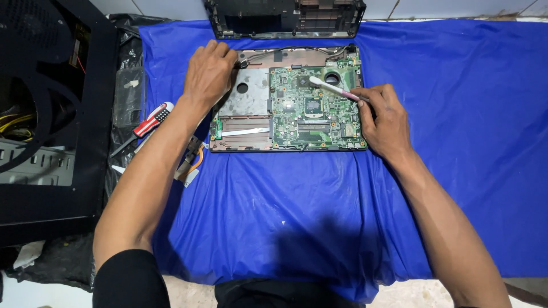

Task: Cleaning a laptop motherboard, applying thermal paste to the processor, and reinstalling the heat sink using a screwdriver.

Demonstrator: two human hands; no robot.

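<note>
In the head view, the person is working on an opened laptop base (288, 100) lying flat near the far edge of a surface draped in wrinkled, glossy blue cloth (456, 142). The left hand (208, 74) is resting palm down on the base's upper left corner, fingers curled loosely over the rim and gripping nothing, seemingly steadying the chassis. The right hand (385, 117) is pinching a slim pink-and-white brush-like tool (334, 88), its pale tip lying over the green circuit board (314, 105) just beside the round fan opening; whether the tip is actually touching the board I cannot tell. The step in hand looks like cleaning or dabbing at the board near its top edge, and the next move seems to call for light, short strokes while the base is being held firm, since the small components are standing close together. The board is flat, densely studded and matte green; beside it a dull grey metal plate (245, 94) is showing scuffs and a round hole. To the left, a red-and-white-handled screwdriver (149, 122) is lying on crinkled black plastic, near a dark open computer case (51, 114), and another black laptop shell (285, 17) is lying beyond the base
</note>
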